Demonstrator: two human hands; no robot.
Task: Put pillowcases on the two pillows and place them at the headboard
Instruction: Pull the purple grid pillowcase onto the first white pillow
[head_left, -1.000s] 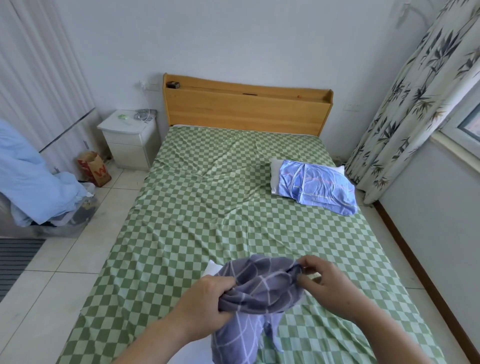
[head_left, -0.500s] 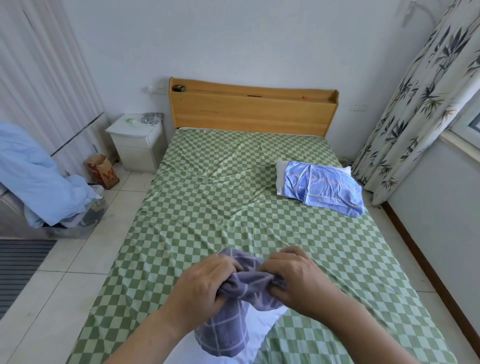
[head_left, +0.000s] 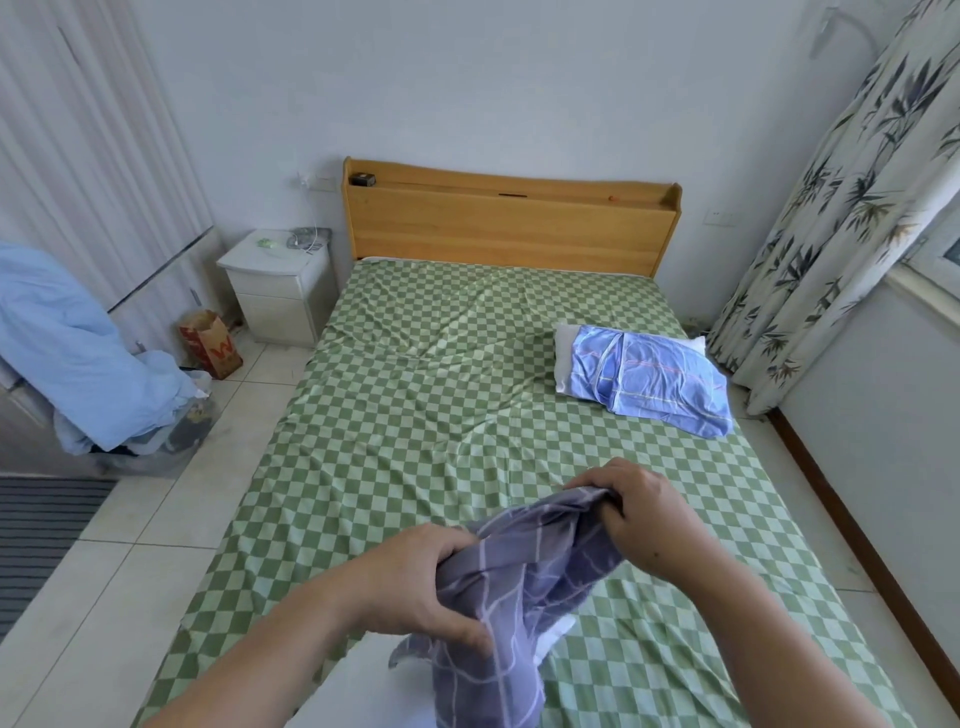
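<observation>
At the far left we are seeing a heap of light blue bedding (head_left: 62, 343) lying over a chair or rack, with a brown paper bag (head_left: 212, 344) standing on the floor tiles beside a white nightstand (head_left: 278, 286). The bed (head_left: 415, 395), dressed in a green checked sheet, is filling the middle, and its wooden headboard (head_left: 511, 223) is standing against the far wall. Near the foot of the bed our left hand (head_left: 421, 582) is gripping a bunched grey pillowcase (head_left: 524, 577) with white grid lines, fingers curled around the cloth. The fabric is stretching between both hands and hanging down below the left one. Under it a white pillow (head_left: 374, 686) is lying bare on the sheet, though most of it is being hidden by our forearm, so we cannot tell how far the case is reaching over it. Our right hand (head_left: 639, 519) is pinching the upper edge of the same pillowcase, knuckles up. Farther right, about midway up the bed, a second pillow (head_left: 563, 358) is lying with a blue pillowcase (head_left: 654, 382) draped on top of it, well apart from the headboard. A leaf-printed curtain (head_left: 841, 197) is hanging at the right.
</observation>
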